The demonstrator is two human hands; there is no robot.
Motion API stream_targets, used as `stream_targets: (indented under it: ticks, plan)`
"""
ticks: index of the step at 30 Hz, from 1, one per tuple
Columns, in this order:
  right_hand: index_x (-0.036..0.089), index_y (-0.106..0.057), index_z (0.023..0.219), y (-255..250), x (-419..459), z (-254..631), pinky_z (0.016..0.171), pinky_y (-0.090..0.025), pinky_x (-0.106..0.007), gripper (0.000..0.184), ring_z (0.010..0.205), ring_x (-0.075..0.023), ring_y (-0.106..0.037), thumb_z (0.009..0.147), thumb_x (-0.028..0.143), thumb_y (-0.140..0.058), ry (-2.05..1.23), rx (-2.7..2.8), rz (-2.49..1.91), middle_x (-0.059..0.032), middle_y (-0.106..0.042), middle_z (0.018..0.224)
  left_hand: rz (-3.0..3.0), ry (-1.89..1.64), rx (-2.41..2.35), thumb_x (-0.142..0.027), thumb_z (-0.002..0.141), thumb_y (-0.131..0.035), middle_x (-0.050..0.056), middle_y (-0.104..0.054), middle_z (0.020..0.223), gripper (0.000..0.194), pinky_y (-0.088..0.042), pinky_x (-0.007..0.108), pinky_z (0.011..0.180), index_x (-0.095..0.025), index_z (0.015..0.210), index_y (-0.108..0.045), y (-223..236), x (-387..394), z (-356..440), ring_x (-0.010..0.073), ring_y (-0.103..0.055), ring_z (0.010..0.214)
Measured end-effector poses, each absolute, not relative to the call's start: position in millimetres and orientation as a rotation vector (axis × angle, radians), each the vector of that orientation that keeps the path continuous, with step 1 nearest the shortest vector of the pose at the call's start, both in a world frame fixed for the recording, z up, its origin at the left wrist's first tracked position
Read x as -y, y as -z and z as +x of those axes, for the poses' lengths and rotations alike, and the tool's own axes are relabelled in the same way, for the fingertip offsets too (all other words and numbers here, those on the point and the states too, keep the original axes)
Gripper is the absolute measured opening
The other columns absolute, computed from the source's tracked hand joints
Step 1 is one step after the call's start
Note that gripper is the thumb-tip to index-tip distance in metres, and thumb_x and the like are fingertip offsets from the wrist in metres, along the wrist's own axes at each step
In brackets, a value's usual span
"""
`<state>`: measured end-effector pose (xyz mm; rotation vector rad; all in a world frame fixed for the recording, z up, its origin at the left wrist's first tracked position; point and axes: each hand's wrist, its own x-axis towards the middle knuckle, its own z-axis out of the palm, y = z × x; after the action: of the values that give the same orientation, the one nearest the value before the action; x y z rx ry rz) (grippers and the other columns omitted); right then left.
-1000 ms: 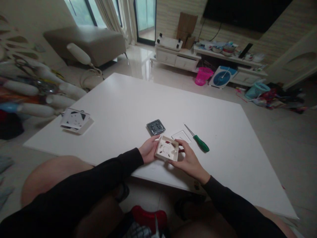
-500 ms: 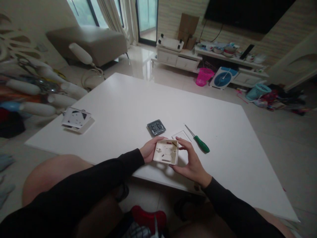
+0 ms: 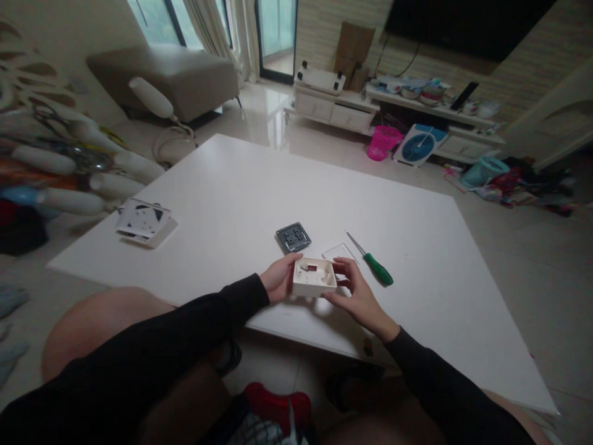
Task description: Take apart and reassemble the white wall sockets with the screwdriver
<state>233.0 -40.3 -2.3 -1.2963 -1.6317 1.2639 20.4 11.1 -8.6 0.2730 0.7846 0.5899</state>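
White box: the open, square box (image 3: pixel 314 287) had just tipped; half a second earlier its open side faced the wearer and most of the inner floor showed, whereas now the near outer wall fronted the view and the floor lay foreshortened behind it
Meaning of the tilt: the work in hand seemed, as a judgement, to be turning the box about between the hands, perhaps to look it over, with no other part joined to it
Box position: it was held up off the white table (image 3: pixel 250 185), near the front edge, its shadow falling on the tabletop below
Left hand: the left hand (image 3: pixel 278 279) gripped the box's left end, a fingertip reaching the far left corner (the other fingers were largely hidden behind the wall, so their exact placing could not be told)
Right hand: the right hand (image 3: pixel 361 300) curved round the right end, parted about as wide as the box, upper fingers at the far corner and thumb at the near lower edge, the palm clear of the wall
Dark plate: the dark square plate (image 3: pixel 293 237) lay just beyond the left hand, unmoved
Thin frame: the thin pale frame (image 3: pixel 340 252) lay flat beyond the right hand
Screwdriver: the green-handled screwdriver (image 3: pixel 377 269) rested to the right of the frame, untouched, tip pointing away from the wearer
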Motion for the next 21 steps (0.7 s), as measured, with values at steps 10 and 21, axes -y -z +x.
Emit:
stream_targets:
  ticks: [10,21]
  plan:
    - [0.031,-0.042,0.138,5.2,40.7,234.0,0.103,-0.051,-0.048,0.084,0.132,-0.0290,-0.053,0.069,0.033,-0.090,-1.372,1.633,-1.294,-0.0101,-0.048,0.147,0.389,-0.727,-0.814,-0.014,0.099,-0.050,0.019,-0.078,0.098,0.022,-0.058,0.032,0.091,-0.004,0.100,-0.070,5.0,-6.3,21.2,0.0220,-0.076,0.088]
    - [0.030,-0.042,0.139,2.1,45.2,230.7,0.106,-0.049,-0.049,0.084,0.127,-0.0293,-0.058,0.071,0.040,-0.090,-1.612,1.570,-1.331,-0.0120,-0.047,0.150,0.521,-0.661,-0.933,-0.029,0.096,-0.068,0.013,-0.074,0.083,0.024,-0.059,0.027,0.067,-0.007,0.087,-0.071,8.9,-8.6,14.7,0.0174,-0.070,0.069]
